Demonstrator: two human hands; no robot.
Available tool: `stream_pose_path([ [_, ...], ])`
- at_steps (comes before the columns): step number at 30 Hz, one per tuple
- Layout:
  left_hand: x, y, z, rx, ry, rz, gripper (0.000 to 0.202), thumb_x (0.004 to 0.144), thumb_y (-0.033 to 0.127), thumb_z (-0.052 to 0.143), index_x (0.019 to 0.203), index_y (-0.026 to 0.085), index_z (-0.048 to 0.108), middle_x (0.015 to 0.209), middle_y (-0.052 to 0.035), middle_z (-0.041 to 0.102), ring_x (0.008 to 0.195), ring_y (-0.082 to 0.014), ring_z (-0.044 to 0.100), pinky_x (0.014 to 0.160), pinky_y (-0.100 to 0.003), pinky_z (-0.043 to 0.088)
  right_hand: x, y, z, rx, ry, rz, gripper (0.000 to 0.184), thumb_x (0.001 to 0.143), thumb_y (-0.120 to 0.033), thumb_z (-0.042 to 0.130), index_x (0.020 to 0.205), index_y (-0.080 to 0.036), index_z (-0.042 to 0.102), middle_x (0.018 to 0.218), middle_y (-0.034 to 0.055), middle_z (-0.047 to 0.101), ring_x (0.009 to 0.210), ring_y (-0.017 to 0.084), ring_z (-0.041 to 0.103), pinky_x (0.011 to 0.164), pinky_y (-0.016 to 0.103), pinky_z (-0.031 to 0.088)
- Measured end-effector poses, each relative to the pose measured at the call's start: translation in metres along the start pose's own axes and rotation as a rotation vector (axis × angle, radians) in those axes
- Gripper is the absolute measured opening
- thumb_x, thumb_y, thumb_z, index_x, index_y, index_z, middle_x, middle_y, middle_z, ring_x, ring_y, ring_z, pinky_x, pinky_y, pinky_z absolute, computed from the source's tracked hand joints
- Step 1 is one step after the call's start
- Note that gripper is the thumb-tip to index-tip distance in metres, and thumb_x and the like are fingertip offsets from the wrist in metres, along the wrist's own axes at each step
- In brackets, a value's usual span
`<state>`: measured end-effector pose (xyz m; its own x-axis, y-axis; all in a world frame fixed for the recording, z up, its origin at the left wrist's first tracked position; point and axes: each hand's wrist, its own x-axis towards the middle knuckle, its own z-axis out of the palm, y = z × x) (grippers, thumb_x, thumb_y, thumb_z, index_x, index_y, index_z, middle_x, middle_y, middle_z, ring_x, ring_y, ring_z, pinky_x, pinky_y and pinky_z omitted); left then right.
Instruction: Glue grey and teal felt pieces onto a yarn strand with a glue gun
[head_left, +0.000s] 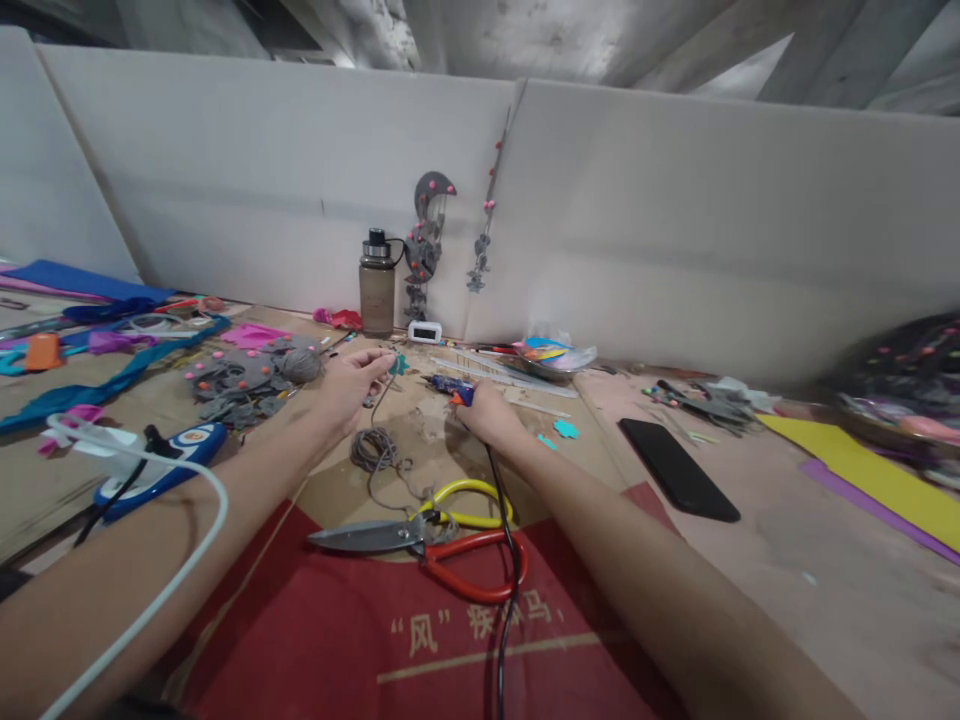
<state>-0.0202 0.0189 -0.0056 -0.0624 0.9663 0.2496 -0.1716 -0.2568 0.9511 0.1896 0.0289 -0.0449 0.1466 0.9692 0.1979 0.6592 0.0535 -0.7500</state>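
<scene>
My left hand (358,380) is closed in a pinch on a small teal felt piece (400,364), and a grey yarn strand hangs down from the fingertips. Wrapped in my right hand (491,412) is a blue hot glue gun (452,386), its nozzle pointing left toward the teal piece. A black cord (504,560) runs from it toward me. Below my left hand lies a loose coil of grey yarn (373,450). Scissors (375,537) with one yellow and one red handle rest nearer to me. Teal flower-like cutouts (566,428) lie right of my right hand.
A bottle (377,290) and a small white digital clock (425,332) stand by the partition (675,230), where grey felt garlands (424,250) hang. A phone (675,468) lies right. Left are grey felt pieces (232,375) and a blue-white power strip (165,465) with cables.
</scene>
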Motion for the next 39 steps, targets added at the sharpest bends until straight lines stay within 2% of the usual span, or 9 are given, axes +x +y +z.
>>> stream_pose_path([
  [5,-0.004,-0.004,0.004,0.020,-0.014,-0.014,0.034,0.054,0.039,0.078,0.073,0.014,0.064,0.055,0.0038,0.050,0.045,-0.0045,0.037,0.041,-0.019,0.022,0.012,0.001,-0.010,0.148,-0.043,0.085,0.012,0.056,-0.017,0.066,0.054,-0.019,0.055,0.044,-0.0021,0.049,0.047,0.014,0.048,0.048,0.026,0.032],
  [8,0.000,-0.006,-0.001,0.025,0.013,-0.024,0.036,0.055,0.040,0.078,0.075,0.014,0.064,0.057,0.0033,0.052,0.045,-0.0046,0.038,0.041,-0.018,0.022,0.015,0.000,-0.017,0.278,0.001,0.111,0.003,0.059,-0.018,0.060,0.062,-0.018,0.059,0.044,-0.0045,0.047,0.043,0.011,0.044,0.044,0.023,0.030],
  [10,0.002,-0.008,-0.005,0.023,0.026,-0.030,0.036,0.055,0.040,0.078,0.077,0.014,0.065,0.058,0.0030,0.052,0.046,-0.0048,0.039,0.040,-0.017,0.022,0.014,-0.003,-0.019,0.383,0.018,0.128,0.007,0.063,-0.019,0.055,0.069,-0.017,0.059,0.047,-0.0051,0.048,0.043,0.009,0.043,0.043,0.021,0.029],
  [15,0.005,-0.008,-0.010,0.014,0.054,-0.028,0.035,0.055,0.039,0.078,0.074,0.013,0.065,0.056,0.0036,0.051,0.046,-0.0042,0.039,0.040,-0.016,0.022,0.007,-0.012,-0.016,0.599,-0.083,0.232,0.001,0.062,-0.018,0.051,0.062,-0.017,0.050,0.047,-0.0023,0.047,0.041,0.011,0.046,0.037,0.021,0.029],
  [17,0.006,-0.009,-0.012,0.005,0.065,-0.037,0.036,0.054,0.039,0.078,0.075,0.013,0.065,0.054,0.0036,0.050,0.046,-0.0041,0.039,0.039,-0.015,0.022,0.004,-0.015,-0.013,0.676,-0.093,0.232,0.007,0.060,-0.017,0.051,0.067,-0.018,0.049,0.052,-0.0033,0.049,0.043,0.010,0.047,0.038,0.020,0.034],
  [21,0.009,-0.012,-0.015,-0.033,0.071,-0.063,0.036,0.055,0.037,0.079,0.078,0.013,0.064,0.053,0.0038,0.050,0.044,-0.0038,0.039,0.038,-0.014,0.021,-0.004,-0.022,-0.012,0.839,-0.048,0.147,0.030,0.058,-0.015,0.053,0.087,-0.022,0.048,0.073,-0.0055,0.053,0.058,0.008,0.053,0.054,0.022,0.050],
  [24,0.009,-0.013,-0.015,-0.044,0.081,-0.073,0.036,0.055,0.037,0.079,0.076,0.013,0.064,0.052,0.0033,0.051,0.043,-0.0040,0.040,0.038,-0.014,0.022,-0.010,-0.027,-0.011,0.929,-0.056,0.024,0.039,0.059,-0.016,0.056,0.096,-0.023,0.045,0.089,-0.0032,0.058,0.067,0.009,0.057,0.055,0.024,0.053],
  [32,0.008,-0.013,-0.014,-0.083,0.135,-0.069,0.035,0.052,0.036,0.080,0.073,0.013,0.063,0.057,0.0020,0.055,0.048,-0.0049,0.047,0.039,-0.014,0.029,-0.034,-0.038,-0.004,0.843,-0.148,-0.271,0.026,0.074,-0.021,0.052,0.099,-0.020,0.044,0.094,0.0005,0.059,0.059,0.008,0.051,0.048,0.021,0.046],
  [39,0.010,-0.011,-0.016,-0.109,0.148,-0.057,0.034,0.054,0.036,0.080,0.072,0.013,0.063,0.056,0.0024,0.055,0.048,-0.0048,0.047,0.039,-0.013,0.029,-0.044,-0.040,0.001,0.665,-0.095,-0.355,0.022,0.080,-0.027,0.050,0.100,-0.019,0.046,0.089,0.0009,0.056,0.056,0.009,0.046,0.048,0.022,0.043],
])
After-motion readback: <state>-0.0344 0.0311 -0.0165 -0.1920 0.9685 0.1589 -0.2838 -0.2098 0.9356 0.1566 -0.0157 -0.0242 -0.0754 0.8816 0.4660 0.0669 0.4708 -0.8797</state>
